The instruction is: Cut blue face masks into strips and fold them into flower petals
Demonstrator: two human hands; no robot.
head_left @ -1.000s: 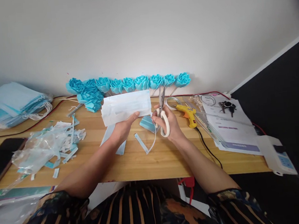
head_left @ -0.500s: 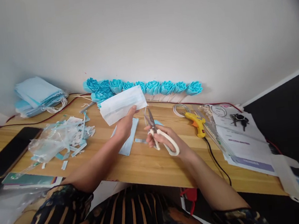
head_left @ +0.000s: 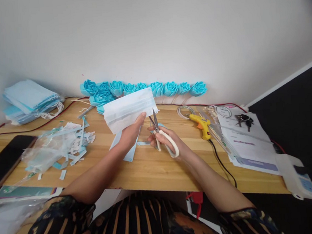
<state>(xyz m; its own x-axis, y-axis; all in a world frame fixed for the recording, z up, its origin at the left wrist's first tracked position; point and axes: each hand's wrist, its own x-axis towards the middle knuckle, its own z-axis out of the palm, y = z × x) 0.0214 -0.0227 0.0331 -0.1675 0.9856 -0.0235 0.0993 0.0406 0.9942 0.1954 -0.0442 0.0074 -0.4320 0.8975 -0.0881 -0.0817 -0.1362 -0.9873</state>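
My left hand (head_left: 132, 131) grips the lower edge of a pale blue-white face mask (head_left: 129, 108), thumb on its near side, and holds it up over the table. White-handled scissors (head_left: 170, 144) are in my right hand (head_left: 171, 135), fingers through the loops. Their blades are parted and point up at the mask's lower right corner. Under my left wrist lies a light blue mask piece (head_left: 131, 151), flat on the wood, with a small blue strip (head_left: 143, 143) beside it. Behind the held mask, blue flowers (head_left: 171, 88) stand in a row along the wall.
Stacked masks (head_left: 29, 96) sit at the back left of the wooden table (head_left: 161, 175). Nearer are a plastic bag (head_left: 42, 152), scraps and a black phone (head_left: 8, 160). A yellow glue gun (head_left: 202, 125) with a cord, papers (head_left: 246, 141) and keys (head_left: 245, 120) occupy the right.
The scissors have come closer to the mask's lower right corner, with their blades wider apart. The mask is tilted slightly differently, and the whole view has shifted a little.
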